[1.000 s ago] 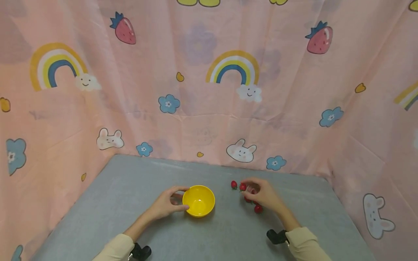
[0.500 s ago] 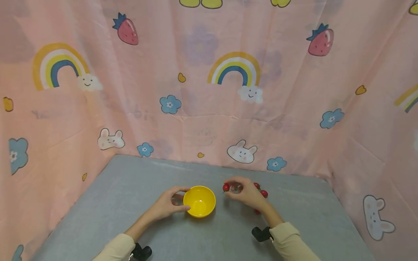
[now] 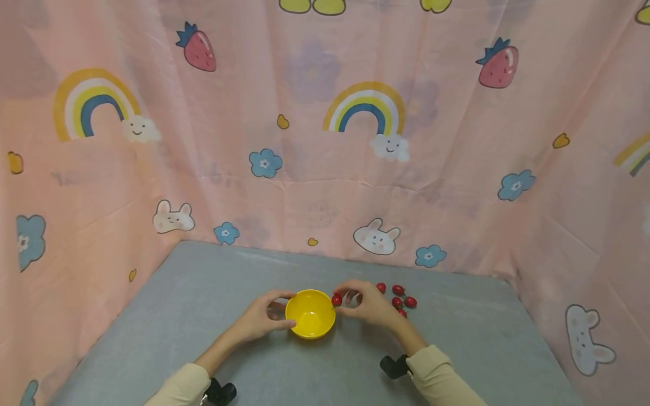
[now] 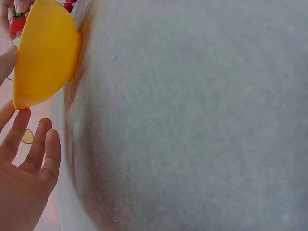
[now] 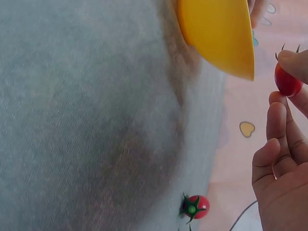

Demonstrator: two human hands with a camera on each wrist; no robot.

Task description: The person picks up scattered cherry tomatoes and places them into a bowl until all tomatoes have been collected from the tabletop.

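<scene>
My left hand holds the yellow bowl by its left side, thumb at the near rim and fingers at the far rim. Upright on the table, the bowl shows a bare inside. Between thumb and fingertips, my right hand pinches a red cherry tomato beside the bowl's right rim. In the right wrist view this tomato has its green leaves up against the thumb, above rim height. Several more cherry tomatoes lie right of the right hand, which partly hides some.
A grey cloth covers the table. Behind and at both sides hangs a pink curtain with rainbows, flowers and rabbits. Each wrist wears a black camera mount.
My right hand has picked a cherry tomato from the group and carried it left to the bowl's rim. The left hand and bowl stay in place.
</scene>
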